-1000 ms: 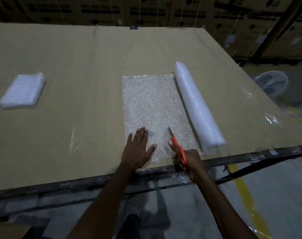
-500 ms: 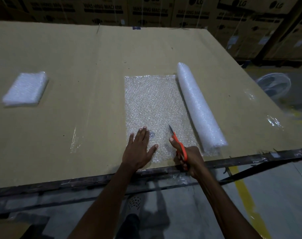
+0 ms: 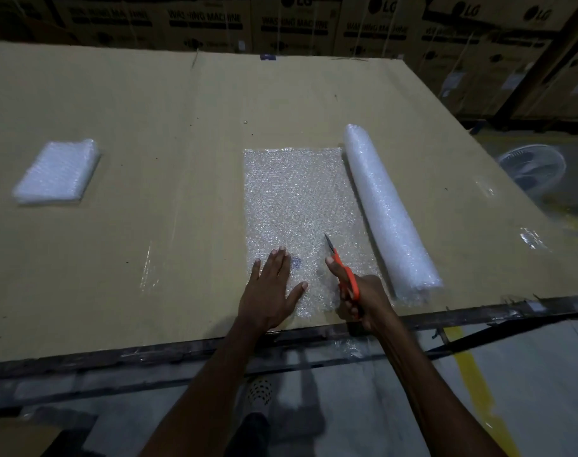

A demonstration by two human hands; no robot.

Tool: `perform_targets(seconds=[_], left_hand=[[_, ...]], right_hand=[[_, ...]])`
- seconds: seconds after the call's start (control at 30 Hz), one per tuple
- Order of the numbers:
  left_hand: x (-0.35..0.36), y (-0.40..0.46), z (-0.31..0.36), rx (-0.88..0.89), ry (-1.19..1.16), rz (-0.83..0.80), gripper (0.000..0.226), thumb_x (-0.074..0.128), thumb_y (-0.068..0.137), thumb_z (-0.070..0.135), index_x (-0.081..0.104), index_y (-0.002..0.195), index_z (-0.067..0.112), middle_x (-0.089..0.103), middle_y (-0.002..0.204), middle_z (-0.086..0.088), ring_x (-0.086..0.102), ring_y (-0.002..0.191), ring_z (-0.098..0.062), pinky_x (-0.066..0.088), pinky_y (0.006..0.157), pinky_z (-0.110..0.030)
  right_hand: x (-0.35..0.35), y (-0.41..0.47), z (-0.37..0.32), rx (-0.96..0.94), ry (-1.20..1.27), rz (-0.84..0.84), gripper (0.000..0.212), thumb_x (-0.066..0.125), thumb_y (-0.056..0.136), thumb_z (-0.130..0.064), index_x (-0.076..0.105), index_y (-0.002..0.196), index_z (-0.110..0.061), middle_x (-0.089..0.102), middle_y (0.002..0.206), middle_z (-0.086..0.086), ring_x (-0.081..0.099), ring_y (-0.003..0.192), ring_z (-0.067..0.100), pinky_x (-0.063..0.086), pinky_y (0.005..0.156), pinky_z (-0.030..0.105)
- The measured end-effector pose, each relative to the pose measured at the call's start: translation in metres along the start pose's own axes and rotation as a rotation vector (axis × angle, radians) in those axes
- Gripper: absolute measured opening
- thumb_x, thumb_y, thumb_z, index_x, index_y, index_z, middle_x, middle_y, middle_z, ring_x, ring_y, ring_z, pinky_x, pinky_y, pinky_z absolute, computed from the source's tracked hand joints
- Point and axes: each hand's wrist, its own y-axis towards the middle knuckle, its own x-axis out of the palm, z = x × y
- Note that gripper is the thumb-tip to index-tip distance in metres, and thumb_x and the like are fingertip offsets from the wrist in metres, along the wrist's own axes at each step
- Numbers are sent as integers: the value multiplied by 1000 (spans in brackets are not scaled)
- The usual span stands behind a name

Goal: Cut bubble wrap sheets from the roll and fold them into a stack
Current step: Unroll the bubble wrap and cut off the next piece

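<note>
1. Over the last second the scissors advance only a little along the unrolled bubble wrap sheet, blades pointing away from the person; the cut has barely begun near the near edge.
2. The left hand stays where it was, flat with fingers spread, pressing the sheet onto the surface just left of the cutting line.
3. The right hand keeps its fingers curled through the orange handles, grasping the scissors.
4. My reading: most of the sheet's length is still to be cut before it comes free of the roll, so folding is some way off.
5. The sheet is thin, clear, dimpled film lying flat; it looks light and likely to shift unless held down.
6. The roll is a long, whitish, soft cylinder lying along the sheet's right edge and joined to it.
7. A folded stack of bubble wrap, a puffy rectangular pad, sits well apart at the far left.
8. The surface is matte brown cardboard with creases and glossy tape strips.
</note>
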Motion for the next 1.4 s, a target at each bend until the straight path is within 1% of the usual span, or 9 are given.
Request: perform_targets(seconds=[0.13,0.23,0.3,0.37,0.5,0.57,0.7,0.8,1.4], left_hand=[[-3,3,-1,-9,-92,-23,88,16,94,71,17,160,13,5,168,-4,1,155,-17,-6,121,-39],[-16,18,-11,-14,-189,-146,86,46,92,70,27,157,15,16,167,-3,14,153,-17,11,122,-40],[-27,32,-19,-31,-273,-161,71,56,90,67,49,142,18,44,153,-3,39,142,-22,34,109,-35],[-37,48,-23,-57,-299,-102,58,58,91,62,58,130,19,58,133,-2,53,123,-23,41,91,-31],[-32,81,-25,11,-160,-8,74,45,92,63,48,142,9,47,148,-12,40,138,-30,33,110,-41],[-24,94,-22,7,-118,-19,76,39,98,62,35,151,8,28,161,-13,19,151,-29,17,120,-50],[-14,105,-24,-8,-36,-65,91,12,94,72,13,159,7,3,168,-9,-4,155,-22,-4,123,-48],[-6,104,-30,-9,-23,-49,95,4,91,74,8,160,9,0,168,-7,-5,154,-19,-5,124,-47],[-2,104,-34,0,-30,-48,84,15,100,67,4,160,9,-3,168,-7,-7,154,-18,-5,124,-46]], right_hand=[[1,4,-2,6,-43,0,59,84,72,-58,51,51,-13,46,45,6,35,31,13,29,38,16],[-1,6,2,21,19,-34,59,87,71,-54,49,52,-13,42,46,6,32,32,13,25,38,17],[-2,7,3,26,33,-36,58,87,70,-54,50,54,-12,42,48,6,32,33,13,23,38,17],[-3,7,4,28,42,-33,56,87,70,-54,53,59,-11,43,51,6,33,34,12,23,38,17],[-3,7,4,44,98,-52,55,88,70,-51,51,56,-13,41,51,7,32,35,14,22,42,20],[-4,8,5,52,115,-37,55,88,71,-50,51,56,-13,40,49,6,32,35,14,21,42,19],[-4,10,9,50,154,-32,57,89,70,-49,50,53,-12,40,47,7,31,35,13,22,45,20],[-3,12,14,37,148,-30,59,91,65,-50,50,51,-11,39,46,8,32,33,14,21,44,19],[7,14,3,51,99,14,57,89,70,-53,53,50,-14,43,49,9,33,36,15,22,43,20]])
